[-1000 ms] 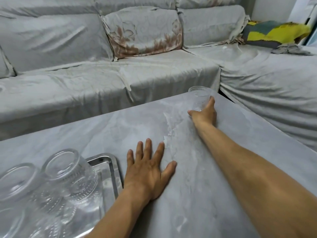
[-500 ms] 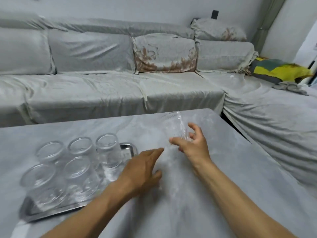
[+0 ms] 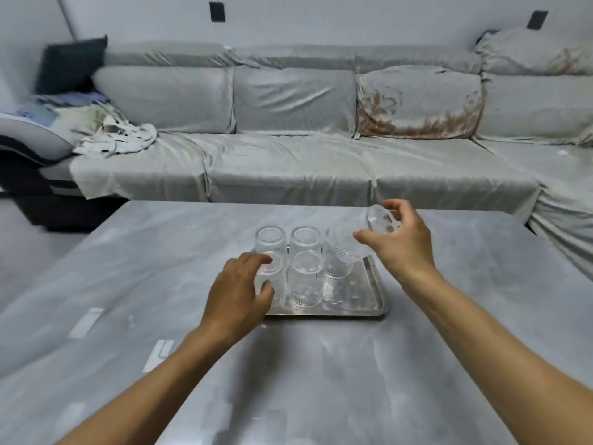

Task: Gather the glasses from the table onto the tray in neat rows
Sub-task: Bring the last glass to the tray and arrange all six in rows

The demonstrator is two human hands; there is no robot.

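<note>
Six glasses total: five stand upside down on the metal tray [image 3: 372,284], two in the back row, three in front; the sixth glass [image 3: 362,237] is tilted in the air over the tray's back-right corner, gripped by the right hand [image 3: 401,242]. Left hand [image 3: 237,297] cups the front-left glass [image 3: 272,281]. Tray sits mid-table [image 3: 321,380], grey sofa [image 3: 288,155] behind.

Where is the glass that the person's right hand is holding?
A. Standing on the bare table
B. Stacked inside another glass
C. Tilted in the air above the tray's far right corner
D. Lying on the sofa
C: the right hand holds the tilted glass aloft over the tray, touching nothing else.
</note>
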